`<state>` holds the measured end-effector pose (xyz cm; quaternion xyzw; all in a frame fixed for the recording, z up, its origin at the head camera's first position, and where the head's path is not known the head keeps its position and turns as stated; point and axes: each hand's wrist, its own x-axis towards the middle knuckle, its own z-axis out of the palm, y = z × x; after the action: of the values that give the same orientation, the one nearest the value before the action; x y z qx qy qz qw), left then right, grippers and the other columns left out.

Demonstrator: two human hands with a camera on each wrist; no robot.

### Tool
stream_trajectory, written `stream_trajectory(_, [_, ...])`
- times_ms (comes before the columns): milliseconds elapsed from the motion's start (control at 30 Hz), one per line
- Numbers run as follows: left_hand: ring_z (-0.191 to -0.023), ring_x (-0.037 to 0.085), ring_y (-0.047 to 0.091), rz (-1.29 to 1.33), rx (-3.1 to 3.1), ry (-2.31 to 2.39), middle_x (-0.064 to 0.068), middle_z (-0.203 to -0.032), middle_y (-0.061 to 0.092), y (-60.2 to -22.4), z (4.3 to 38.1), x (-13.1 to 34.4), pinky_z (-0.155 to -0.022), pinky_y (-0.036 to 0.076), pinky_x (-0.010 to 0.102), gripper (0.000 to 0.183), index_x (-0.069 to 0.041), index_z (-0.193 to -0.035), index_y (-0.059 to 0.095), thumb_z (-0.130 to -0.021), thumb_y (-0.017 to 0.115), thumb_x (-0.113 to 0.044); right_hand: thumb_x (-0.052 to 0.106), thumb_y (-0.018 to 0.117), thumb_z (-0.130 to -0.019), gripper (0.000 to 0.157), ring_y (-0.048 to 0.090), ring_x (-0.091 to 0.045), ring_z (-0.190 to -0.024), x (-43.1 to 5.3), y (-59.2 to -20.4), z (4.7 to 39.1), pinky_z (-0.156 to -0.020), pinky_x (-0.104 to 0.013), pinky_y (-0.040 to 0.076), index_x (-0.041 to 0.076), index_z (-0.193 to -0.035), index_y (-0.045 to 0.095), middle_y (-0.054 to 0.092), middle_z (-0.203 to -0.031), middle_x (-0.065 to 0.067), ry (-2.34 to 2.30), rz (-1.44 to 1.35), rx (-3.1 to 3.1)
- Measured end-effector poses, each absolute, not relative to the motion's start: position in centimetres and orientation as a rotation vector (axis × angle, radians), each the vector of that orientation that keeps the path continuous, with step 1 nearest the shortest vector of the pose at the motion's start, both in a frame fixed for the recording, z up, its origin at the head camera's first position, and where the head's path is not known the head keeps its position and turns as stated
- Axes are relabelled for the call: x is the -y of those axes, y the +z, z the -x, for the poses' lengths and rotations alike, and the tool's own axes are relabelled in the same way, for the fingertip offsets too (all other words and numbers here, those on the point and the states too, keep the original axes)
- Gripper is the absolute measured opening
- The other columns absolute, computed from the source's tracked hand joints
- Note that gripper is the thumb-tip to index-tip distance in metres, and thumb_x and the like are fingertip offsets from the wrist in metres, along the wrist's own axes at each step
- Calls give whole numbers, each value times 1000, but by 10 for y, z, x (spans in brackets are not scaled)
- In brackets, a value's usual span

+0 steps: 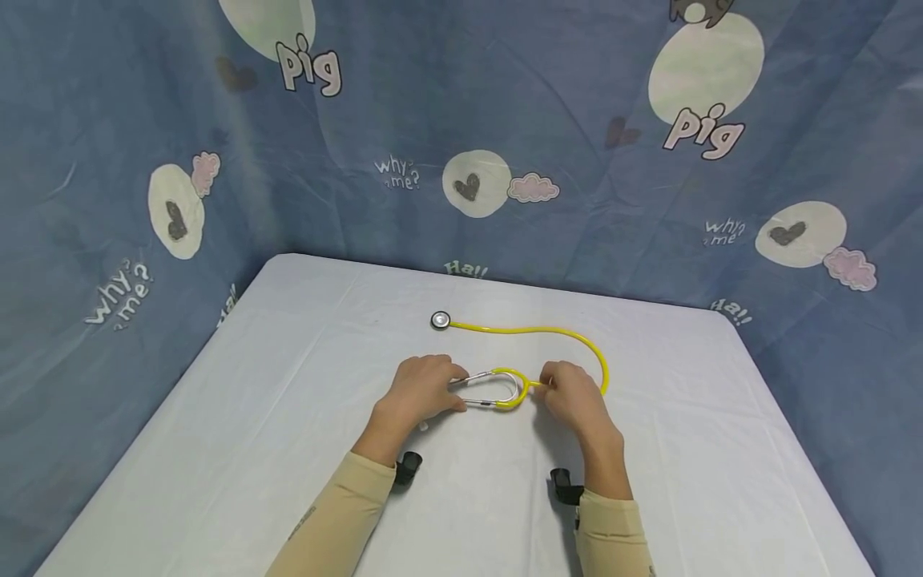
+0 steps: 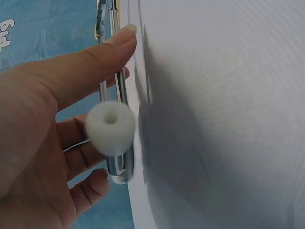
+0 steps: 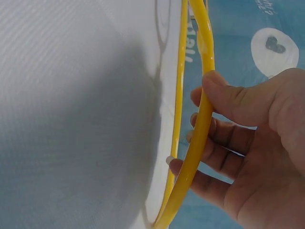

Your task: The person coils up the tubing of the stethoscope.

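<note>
"So, what do we meet, going left to right?"

"First we see the left hand (image 1: 425,385), thumb and fingers partly curled around the metal ear tubes (image 1: 477,401) of a stethoscope (image 1: 534,329); a white ear tip (image 2: 110,140) shows near the palm. Just beyond that hand, the silver-faced chest piece (image 1: 440,320) lies on the white table (image 1: 721,441). Next comes the yellow Y-join (image 1: 529,383), then the right hand (image 1: 573,397), pinching the yellow tubing between thumb and forefinger."

"Which way does the stethoscope point?"

"We find it near the table's middle. The ear tubes' long axis runs left to right, ear tips leftward; the tubing leaves rightward, then bends back along the far side to the chest piece."

"And the step?"

"We judge it to be positioning the stethoscope two-handed. The next move, we think, calls for moving both hands together, lest the tubing twist."
</note>
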<state>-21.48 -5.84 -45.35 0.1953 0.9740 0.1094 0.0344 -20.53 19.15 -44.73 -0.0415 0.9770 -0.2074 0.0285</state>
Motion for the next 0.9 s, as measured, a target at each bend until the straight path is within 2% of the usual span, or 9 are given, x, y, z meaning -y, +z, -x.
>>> stream_trajectory(167, [-79,11,57,-595,-2993,407,-6,-96,65,-453,215,59,-67,48,32,49,-27,-120,72,-76,83,-45,11,66,-90,9,58,-22,-83,-191,-444,205,-78,-40,49,7,-96,71,68,-95,-8,-662,125,-3031])
stream_trajectory(267, [-79,10,55,-603,-2981,448,-6,-97,63,-453,215,60,-70,49,32,48,-23,-121,71,-79,81,-44,11,67,-91,6,57,-21,-81,-190,-441,205,-76,-39,48,8,-94,71,67,-93,-7,-695,124,-3048])
stream_trajectory(467, [-77,12,52,-649,-2953,584,-4,-99,62,-454,215,60,-77,49,32,42,-17,-122,70,-84,76,-33,11,69,-91,6,56,-21,-79,-189,-439,205,-73,-38,48,7,-95,69,65,-90,-8,-738,141,-3110])
stream_trajectory(567, [-76,12,53,-687,-2931,662,-3,-98,64,-454,216,60,-75,48,31,33,-15,-116,72,-85,73,-26,12,69,-92,8,56,-22,-82,-190,-439,205,-75,-39,48,6,-97,69,65,-91,-9,-768,148,-3136])
stream_trajectory(733, [-67,9,49,-770,-2882,780,-8,-78,59,-453,218,61,-63,42,25,7,-19,-93,72,-88,75,-24,9,69,-91,9,56,-23,-83,-193,-437,204,-77,-39,48,4,-98,70,65,-91,-10,-826,185,-3185])
stream_trajectory(900, [-58,4,41,-846,-2928,808,-13,-60,46,-451,220,61,-55,33,23,15,-25,-82,68,-86,77,-36,9,69,-91,7,53,-22,-80,-195,-436,204,-72,-36,44,5,-97,71,62,-87,-9,-886,184,-3207])
